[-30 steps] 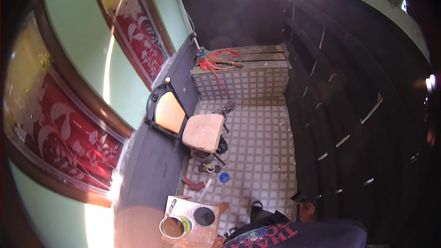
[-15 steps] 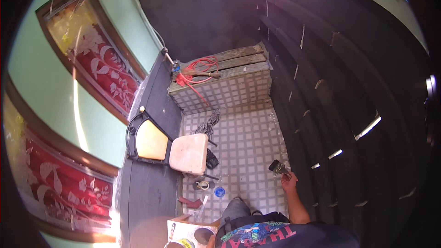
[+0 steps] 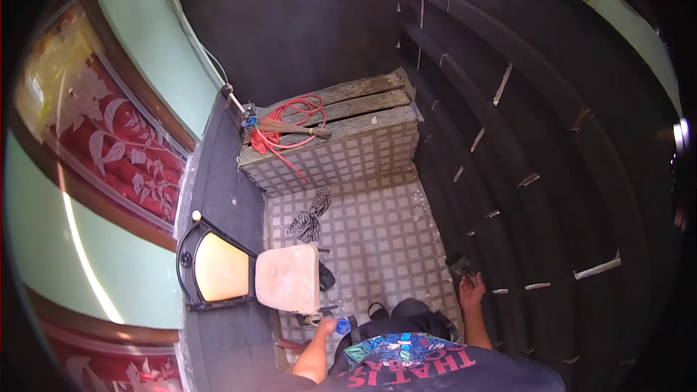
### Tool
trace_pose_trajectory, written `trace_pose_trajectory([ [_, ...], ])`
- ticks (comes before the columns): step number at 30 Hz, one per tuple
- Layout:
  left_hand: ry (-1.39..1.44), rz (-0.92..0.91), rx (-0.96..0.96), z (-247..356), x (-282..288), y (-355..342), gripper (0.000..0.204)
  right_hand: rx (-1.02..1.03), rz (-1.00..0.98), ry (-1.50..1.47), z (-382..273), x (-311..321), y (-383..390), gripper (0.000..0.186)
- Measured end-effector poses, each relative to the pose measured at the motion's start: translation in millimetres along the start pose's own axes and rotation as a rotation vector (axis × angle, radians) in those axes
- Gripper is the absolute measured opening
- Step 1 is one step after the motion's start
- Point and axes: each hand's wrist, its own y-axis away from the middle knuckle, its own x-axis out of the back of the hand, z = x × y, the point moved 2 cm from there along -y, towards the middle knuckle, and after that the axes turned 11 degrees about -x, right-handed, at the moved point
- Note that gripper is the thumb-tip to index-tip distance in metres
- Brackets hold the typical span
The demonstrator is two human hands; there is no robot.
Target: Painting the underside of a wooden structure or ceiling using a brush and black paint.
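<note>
My right hand [image 3: 472,290] is closed round the handle of a dark paintbrush [image 3: 456,265], held beside the black slatted wall [image 3: 552,174]. My left hand [image 3: 324,327] is out in front of my body at the bottom, just left of a blue lid [image 3: 343,325] that appears to lie on the floor; its fingers are too small and blurred to make out. A chair [image 3: 287,276] with a yellow back and pale seat stands against the grey ledge on the left.
A tiled bench [image 3: 327,160] with wooden planks stands at the far end, bearing a red hose [image 3: 305,101] and a stick broom [image 3: 316,132]. A striped cloth [image 3: 308,218] lies on the tiled floor [image 3: 370,232]. Windows with red patterned panes line the left wall.
My left hand and forearm have come into fuller view. My right hand with the brush rose, then shifted slightly right along the wall. The view has shifted, so the paint board has left the frame.
</note>
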Motion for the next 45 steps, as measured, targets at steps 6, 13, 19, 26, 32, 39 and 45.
trace_pose_trajectory([
  [6, 0.384, 0.425, -0.248, 125.0, 163.5, -109.9, 0.050, 0.135, -0.111, 0.004, 3.8, -123.0, -25.6, 0.050],
  [13, 0.196, 0.403, -0.398, 268.4, 256.7, -134.7, 0.048, 0.158, -0.251, 0.048, -6.3, -306.5, -94.5, 0.039],
  [19, 0.116, 0.503, -0.500, 374.6, 333.7, -144.2, 0.045, 0.263, -0.351, 0.298, -10.8, -496.9, -132.0, 0.028],
  [26, 0.072, 0.683, -0.965, 595.6, 456.7, -127.1, 0.045, 0.672, -0.435, 0.583, -15.9, -655.1, -131.8, 0.017],
  [32, 0.051, 0.826, -1.319, 735.8, 540.7, -176.0, 0.054, 1.285, -0.286, 0.943, -4.0, -777.0, -88.1, 0.018],
  [39, 0.046, 0.765, -1.530, 809.3, 624.6, -249.5, 0.046, 1.491, -0.151, 1.052, 10.0, -871.8, -103.1, 0.023],
  [45, 0.166, 0.754, -1.556, 839.9, 653.9, -289.1, 0.041, 1.567, -0.045, 1.097, 2.7, -916.8, -130.1, 0.023],
])
